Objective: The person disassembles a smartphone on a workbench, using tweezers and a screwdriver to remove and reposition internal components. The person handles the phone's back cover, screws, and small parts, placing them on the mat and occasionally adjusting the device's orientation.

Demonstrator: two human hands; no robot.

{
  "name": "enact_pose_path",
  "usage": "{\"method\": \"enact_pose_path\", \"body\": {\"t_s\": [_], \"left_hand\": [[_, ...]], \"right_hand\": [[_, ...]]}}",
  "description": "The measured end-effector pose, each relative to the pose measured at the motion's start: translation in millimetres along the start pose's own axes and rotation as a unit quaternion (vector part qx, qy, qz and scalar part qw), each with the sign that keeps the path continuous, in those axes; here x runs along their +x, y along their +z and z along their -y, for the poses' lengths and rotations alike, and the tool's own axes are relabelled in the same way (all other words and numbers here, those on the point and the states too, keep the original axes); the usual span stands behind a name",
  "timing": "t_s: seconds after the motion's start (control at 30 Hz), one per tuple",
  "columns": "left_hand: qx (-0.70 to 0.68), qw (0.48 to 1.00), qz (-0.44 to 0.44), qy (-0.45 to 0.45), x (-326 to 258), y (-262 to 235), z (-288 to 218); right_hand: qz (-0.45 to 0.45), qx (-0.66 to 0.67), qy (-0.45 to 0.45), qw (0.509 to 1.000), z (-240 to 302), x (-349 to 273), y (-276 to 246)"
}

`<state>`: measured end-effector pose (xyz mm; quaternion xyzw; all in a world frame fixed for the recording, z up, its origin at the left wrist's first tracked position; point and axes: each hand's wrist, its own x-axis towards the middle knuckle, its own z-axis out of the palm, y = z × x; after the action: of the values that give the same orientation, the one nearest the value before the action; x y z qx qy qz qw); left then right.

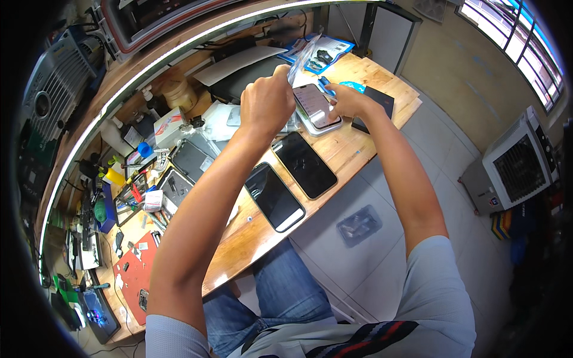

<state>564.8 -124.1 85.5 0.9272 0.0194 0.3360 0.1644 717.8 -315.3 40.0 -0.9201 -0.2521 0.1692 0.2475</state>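
My left hand is closed in a fist over the workbench, and a piece of clear plastic, like a bag or film, rises from its top. My right hand reaches over a phone with a lit screen, thumb and forefinger apart. The phone lies on a white box or tray, partly under that hand. At the forefinger's tip is a small blue object whose kind I cannot make out. Closer to me lie two dark-screened phones, one gold-edged and one with a white end.
A black flat box lies right of my right hand. Bottles, tools and phone parts crowd the bench's left side, around a red mat. On the floor are a clear plastic tray and an air cooler.
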Motion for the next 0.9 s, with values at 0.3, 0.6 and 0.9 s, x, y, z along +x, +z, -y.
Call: {"method": "enact_pose_path", "body": {"t_s": [0.3,0.6,0.9], "left_hand": [[-0.033,0.999,-0.007,0.028,-1.6,7.1,-4.5],[-0.035,0.998,0.010,0.058,-8.6,16.6,-8.7],[-0.033,0.997,0.009,0.068,-7.2,17.4,-3.6]], "right_hand": [[-0.076,-0.021,0.016,0.997,14.3,20.5,16.3],[-0.113,-0.151,-0.001,0.982,32.6,36.5,28.0],[-0.141,-0.082,-0.011,0.987,26.9,37.0,22.8]]}}
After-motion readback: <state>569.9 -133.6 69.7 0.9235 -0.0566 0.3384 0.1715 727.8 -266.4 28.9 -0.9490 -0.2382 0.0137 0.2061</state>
